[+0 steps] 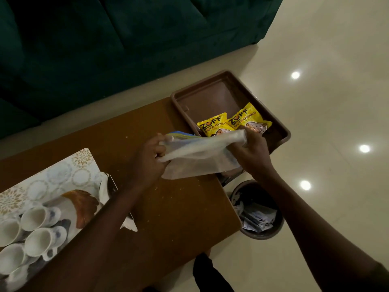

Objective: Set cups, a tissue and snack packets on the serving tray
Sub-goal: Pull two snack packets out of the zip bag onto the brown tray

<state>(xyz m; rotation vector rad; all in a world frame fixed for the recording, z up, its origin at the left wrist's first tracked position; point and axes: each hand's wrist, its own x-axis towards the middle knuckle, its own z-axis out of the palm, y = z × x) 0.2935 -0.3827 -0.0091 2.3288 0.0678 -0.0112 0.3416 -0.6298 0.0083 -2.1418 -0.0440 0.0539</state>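
Overhead, both hands, left hand and right hand, clutch a crinkly clear plastic bag. Two glossy yellow snack packets lie in the brown rectangular tray; perhaps five white cups sit at eight o'clock.

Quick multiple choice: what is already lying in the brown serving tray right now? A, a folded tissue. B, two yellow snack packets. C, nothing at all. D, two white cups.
B: two yellow snack packets lie side by side in the brown serving tray, while the white cups sit in their box at the table's other end.
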